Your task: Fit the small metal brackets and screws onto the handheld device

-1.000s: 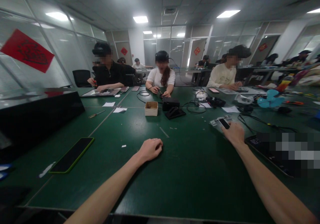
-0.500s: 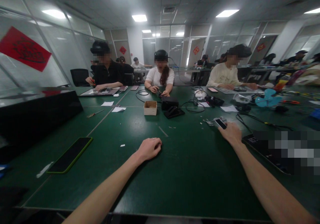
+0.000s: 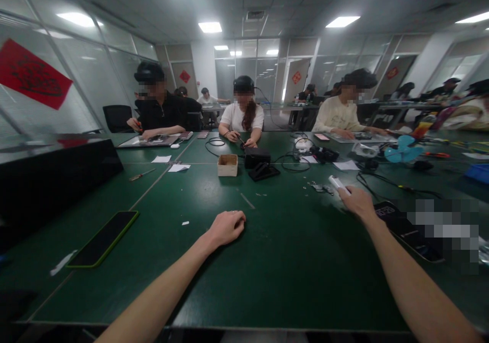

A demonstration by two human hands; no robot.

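Note:
My right hand (image 3: 358,203) is closed round one end of a small white rectangular device (image 3: 338,186), held above the table at the right. Its dark face showed earlier; now I see a white side. Small clear and metallic bits (image 3: 323,187) lie just left of the device. My left hand (image 3: 228,228) rests on the green tabletop (image 3: 282,261) with its fingers curled in, and nothing shows in it. Beyond it stands a small open cardboard box (image 3: 227,166). A white scrap (image 3: 185,223) lies to its left.
At the left lie a green-edged phone (image 3: 104,239) and a screwdriver (image 3: 142,175). A dark phone (image 3: 410,236) lies beside my right forearm. Black cables, a black stand (image 3: 264,172) and a blue fan (image 3: 404,149) are farther back. Several people sit across the table.
My right hand has turned the white device, so its dark face no longer shows and the white side does. The view has shifted slightly. My left hand has stayed put.

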